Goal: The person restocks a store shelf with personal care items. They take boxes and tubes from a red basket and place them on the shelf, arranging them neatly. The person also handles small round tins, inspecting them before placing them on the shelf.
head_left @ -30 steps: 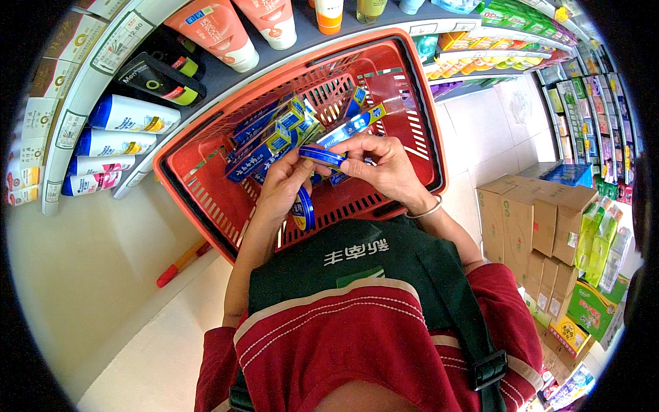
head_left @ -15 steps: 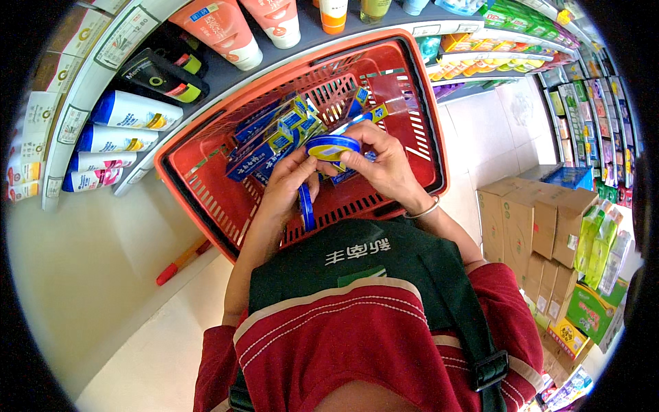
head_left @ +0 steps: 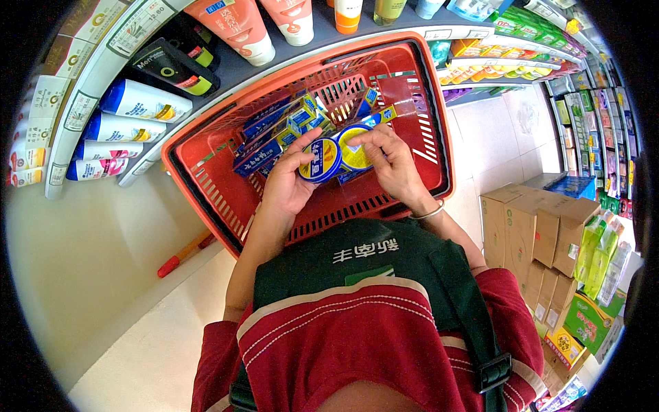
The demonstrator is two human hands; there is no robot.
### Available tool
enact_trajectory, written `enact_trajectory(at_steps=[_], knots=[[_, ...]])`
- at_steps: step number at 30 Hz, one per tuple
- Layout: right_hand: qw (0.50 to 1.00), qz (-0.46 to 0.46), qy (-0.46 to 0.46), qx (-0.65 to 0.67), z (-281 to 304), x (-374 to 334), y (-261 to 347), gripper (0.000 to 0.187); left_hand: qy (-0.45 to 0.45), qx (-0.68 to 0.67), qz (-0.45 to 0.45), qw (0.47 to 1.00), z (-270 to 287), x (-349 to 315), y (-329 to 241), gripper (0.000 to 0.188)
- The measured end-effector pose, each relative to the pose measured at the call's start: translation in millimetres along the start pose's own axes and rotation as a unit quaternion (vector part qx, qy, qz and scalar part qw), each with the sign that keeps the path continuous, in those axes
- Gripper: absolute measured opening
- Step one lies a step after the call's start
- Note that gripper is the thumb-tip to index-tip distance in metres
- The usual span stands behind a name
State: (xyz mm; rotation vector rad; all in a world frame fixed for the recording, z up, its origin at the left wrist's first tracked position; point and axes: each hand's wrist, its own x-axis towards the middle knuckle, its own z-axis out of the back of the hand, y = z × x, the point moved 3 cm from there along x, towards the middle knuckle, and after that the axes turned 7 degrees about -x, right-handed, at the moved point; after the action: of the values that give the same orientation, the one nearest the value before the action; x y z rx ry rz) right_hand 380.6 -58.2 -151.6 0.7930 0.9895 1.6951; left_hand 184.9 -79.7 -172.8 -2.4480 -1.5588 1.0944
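Observation:
My left hand (head_left: 287, 180) is closed on a flat round tin (head_left: 320, 160) with a blue and yellow face, held by its edge. Right beside it, their rims meeting or overlapping, is a second round tin (head_left: 356, 155), yellow-faced with a blue rim. My right hand (head_left: 395, 168) grips that one, fingers across its face. Both are held over a red shopping basket (head_left: 195, 196). Inside the basket lie several slim blue and yellow boxes (head_left: 259, 159), partly hidden behind my hands and the tins.
Shelves with tubes (head_left: 237, 31) and white bottles (head_left: 145, 101) with blue caps run along the far and left sides. Brown cartons (head_left: 522, 220) are stacked at the right, by green packs (head_left: 596, 250). A red-ended handle (head_left: 171, 266) shows left of the basket.
The tin in my left hand has swung up from hanging edge-on to face upward beside the other. My right hand has tilted its tin, showing more of the yellow face.

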Motion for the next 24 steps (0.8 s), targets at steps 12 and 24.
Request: enact_trajectory(at_steps=[12,24], knots=[[0.998,0.054,-0.041,-0.008,0,0,0,0.025,0.144,0.072,0.11,0.981,-7,-10,1,0.033],[0.993,-0.029,0.024,0.115,-5,0,-14,0.026,0.044,0.59,-0.401,0.7,-51,-33,-14,0.022]])
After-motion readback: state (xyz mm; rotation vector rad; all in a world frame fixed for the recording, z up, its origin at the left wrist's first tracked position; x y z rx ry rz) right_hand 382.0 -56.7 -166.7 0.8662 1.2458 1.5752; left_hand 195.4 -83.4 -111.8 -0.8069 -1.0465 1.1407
